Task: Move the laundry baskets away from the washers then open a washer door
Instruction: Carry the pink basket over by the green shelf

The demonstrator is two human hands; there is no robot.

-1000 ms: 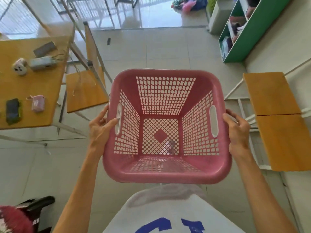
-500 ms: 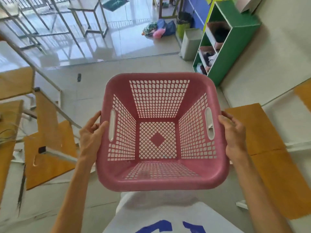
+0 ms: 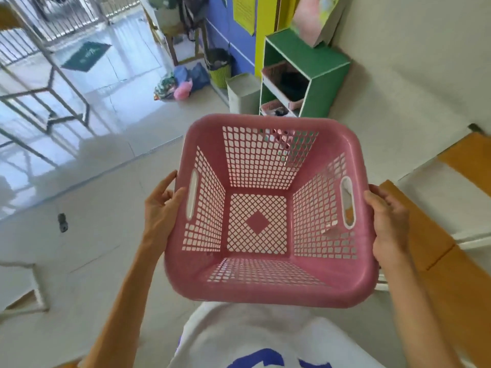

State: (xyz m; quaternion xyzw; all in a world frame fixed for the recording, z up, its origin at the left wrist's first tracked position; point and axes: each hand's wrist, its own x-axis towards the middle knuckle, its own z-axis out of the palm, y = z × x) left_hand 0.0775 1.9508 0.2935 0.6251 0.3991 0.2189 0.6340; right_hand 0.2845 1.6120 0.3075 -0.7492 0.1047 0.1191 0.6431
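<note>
I carry an empty pink laundry basket [image 3: 268, 290] in front of my chest, its open top facing me. My left hand [image 3: 162, 211] grips the basket's left side by the handle slot. My right hand [image 3: 389, 220] grips the right side, fingers curled under the rim. The basket hangs in the air above the tiled floor. No washer is in view.
A green shelf unit [image 3: 316, 75] holding smaller pink baskets stands ahead by the wall, a grey bin [image 3: 243, 91] beside it. Orange benches [image 3: 438, 251] run along the right. Bags of clothes [image 3: 180, 83] lie on the floor further back. Metal frames [image 3: 50, 102] stand at the left.
My view has swung to the right with the basket held the same way. The wooden table and chair at the left have left the view, and the green shelf now lies straight ahead.
</note>
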